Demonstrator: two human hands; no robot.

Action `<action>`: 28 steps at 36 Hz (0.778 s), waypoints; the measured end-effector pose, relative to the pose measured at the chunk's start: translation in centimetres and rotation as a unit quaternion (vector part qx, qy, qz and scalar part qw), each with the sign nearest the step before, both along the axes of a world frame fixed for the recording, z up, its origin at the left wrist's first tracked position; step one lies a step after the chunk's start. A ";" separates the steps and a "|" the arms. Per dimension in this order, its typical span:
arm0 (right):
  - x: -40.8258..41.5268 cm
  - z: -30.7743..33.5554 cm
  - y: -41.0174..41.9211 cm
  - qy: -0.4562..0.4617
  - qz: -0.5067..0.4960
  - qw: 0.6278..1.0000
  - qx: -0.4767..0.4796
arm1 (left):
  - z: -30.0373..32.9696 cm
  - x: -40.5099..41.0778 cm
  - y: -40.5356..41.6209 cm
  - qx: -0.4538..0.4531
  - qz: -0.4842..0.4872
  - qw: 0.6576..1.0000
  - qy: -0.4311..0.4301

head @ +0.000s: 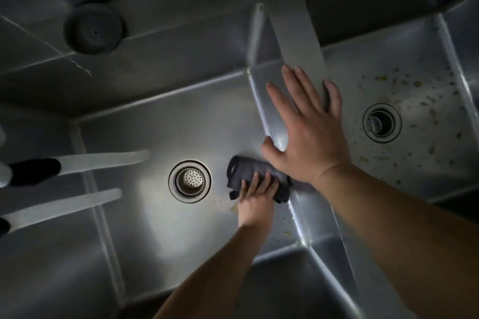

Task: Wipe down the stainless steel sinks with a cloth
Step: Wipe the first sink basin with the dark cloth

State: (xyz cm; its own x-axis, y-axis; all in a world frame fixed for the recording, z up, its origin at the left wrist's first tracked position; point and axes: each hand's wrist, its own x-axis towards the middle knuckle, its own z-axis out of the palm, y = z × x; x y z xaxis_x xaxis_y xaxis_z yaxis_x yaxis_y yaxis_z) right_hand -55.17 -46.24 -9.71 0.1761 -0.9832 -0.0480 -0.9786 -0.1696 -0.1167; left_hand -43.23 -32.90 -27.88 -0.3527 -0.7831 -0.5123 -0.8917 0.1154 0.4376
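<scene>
Sinks fill the whole view: the middle sink (160,122) is the big bright one, and the right sink (420,80) next to it is speckled with bits of food. A steel wall (298,41) stands between them. The right hand (308,132) lies flat and open on top of that wall, holding nothing, just leaning. The left hand (256,194) is down in the middle sink, fingers spread flat and pressing on the dark cloth (248,173). The cloth sits on the sink floor, right up against the wall and just beside the drain (190,181). To wipe well, I think the hand should push hard and slide slowly, getting into the corner where floor meets wall. A few crumbs (285,233) lie near that corner. Most open room is to the left, past the drain.
</scene>
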 end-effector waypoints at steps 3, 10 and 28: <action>0.1 0.0 0.0 -0.007 -0.004 1.000 -0.003 | -0.3 -0.6 1.9 0.015 -0.034 0.999 -0.015; 0.3 0.3 0.3 0.009 -0.006 1.000 0.010 | -2.1 2.4 7.2 0.035 -0.349 0.936 0.013; 3.4 1.5 16.2 -0.052 -0.102 0.993 -0.005 | 0.7 1.1 8.9 0.119 -0.235 0.956 0.126</action>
State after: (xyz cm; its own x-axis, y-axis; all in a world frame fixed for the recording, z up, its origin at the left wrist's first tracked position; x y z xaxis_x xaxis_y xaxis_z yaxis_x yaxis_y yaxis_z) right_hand -51.73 -30.07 -8.20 -0.0228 -0.9993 -0.0294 -0.9753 0.0287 -0.2188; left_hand -42.13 -23.99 -27.17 -0.7731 -0.3794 -0.5084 -0.6283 0.3480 0.6958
